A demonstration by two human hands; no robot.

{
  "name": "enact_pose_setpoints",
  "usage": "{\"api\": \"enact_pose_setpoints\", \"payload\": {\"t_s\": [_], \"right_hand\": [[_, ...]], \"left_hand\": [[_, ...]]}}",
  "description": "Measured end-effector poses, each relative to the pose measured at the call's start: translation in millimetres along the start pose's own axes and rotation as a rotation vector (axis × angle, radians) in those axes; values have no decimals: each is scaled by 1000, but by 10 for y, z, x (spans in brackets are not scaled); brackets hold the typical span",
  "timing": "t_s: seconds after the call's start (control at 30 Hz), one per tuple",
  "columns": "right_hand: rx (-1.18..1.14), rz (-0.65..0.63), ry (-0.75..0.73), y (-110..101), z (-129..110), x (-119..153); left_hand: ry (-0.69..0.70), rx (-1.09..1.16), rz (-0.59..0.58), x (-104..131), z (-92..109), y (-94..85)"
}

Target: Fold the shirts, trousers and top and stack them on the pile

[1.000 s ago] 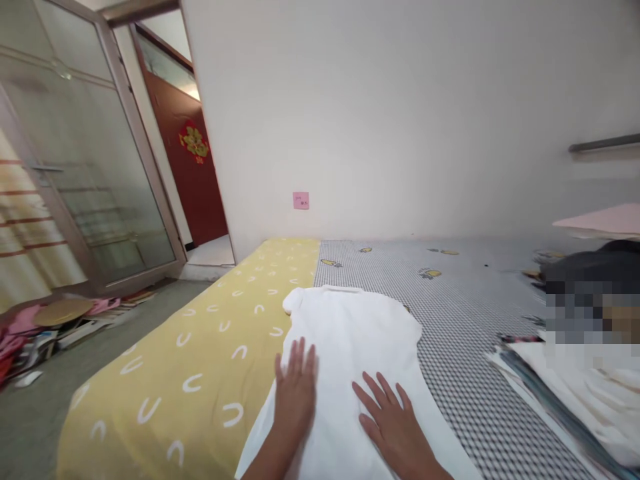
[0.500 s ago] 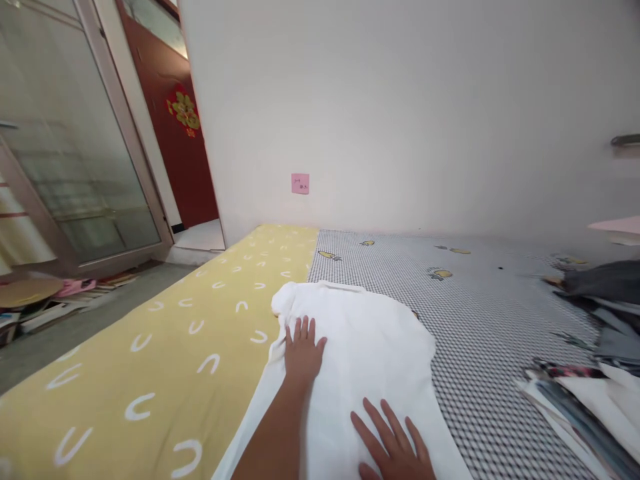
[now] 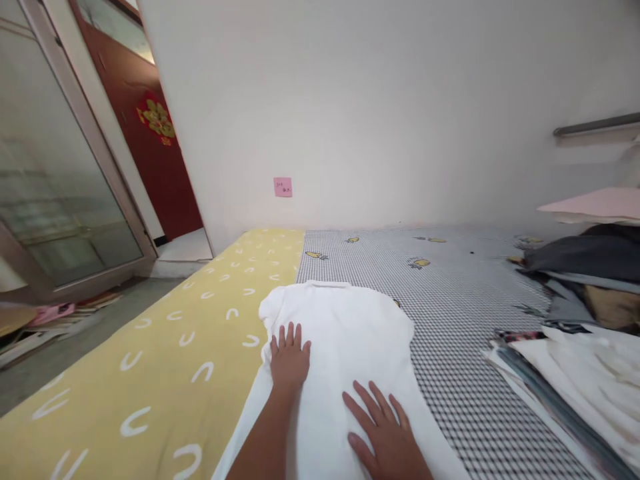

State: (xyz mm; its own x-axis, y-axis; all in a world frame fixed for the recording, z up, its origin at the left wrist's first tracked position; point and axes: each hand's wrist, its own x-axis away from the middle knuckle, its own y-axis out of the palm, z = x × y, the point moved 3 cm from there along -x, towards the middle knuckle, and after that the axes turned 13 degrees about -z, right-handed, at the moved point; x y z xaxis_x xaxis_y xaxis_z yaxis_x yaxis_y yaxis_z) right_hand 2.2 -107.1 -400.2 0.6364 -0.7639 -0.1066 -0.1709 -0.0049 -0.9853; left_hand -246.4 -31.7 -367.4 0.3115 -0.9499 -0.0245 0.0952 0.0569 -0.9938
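A white short-sleeved shirt [image 3: 345, 327] lies spread on the bed, its collar toward the wall and its lower part running out of the bottom of the view. My left hand [image 3: 290, 360] rests flat on the shirt's left side, just below the left sleeve, with the fingers apart. Lower and to the right, my right hand [image 3: 383, 423] lies on the shirt's middle with spread fingers. Neither hand grips the cloth. The left sleeve looks slightly bunched, while the right one lies fairly flat.
Under the shirt are a yellow patterned sheet [image 3: 165, 360] and a black-and-white checked sheet [image 3: 450, 347]. Folded clothes [image 3: 575, 380] are stacked at the right, with dark garments [image 3: 590, 257] behind them. A pink note [image 3: 283, 187] sticks to the wall. A glass door [image 3: 65, 180] stands at left.
The view has turned to the right, so more of the clothes stacks shows. My right hand has moved slightly up the shirt; my left hand stays at about the same place on it.
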Motion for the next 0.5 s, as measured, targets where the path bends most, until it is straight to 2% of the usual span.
{"api": "enact_pose_setpoints", "payload": {"t_s": [0.23,0.37,0.5], "right_hand": [[-141,-68,184,-278,-131,78],[-129,-19,252,-283,-87,253],[-60,56,292,-253,30,569]], "left_hand": [[-31,-36,-17,819,-179,-106],[-69,-70,-44,1211,-370,-171],[-123,-116,-91,1489,-501,-234]]}}
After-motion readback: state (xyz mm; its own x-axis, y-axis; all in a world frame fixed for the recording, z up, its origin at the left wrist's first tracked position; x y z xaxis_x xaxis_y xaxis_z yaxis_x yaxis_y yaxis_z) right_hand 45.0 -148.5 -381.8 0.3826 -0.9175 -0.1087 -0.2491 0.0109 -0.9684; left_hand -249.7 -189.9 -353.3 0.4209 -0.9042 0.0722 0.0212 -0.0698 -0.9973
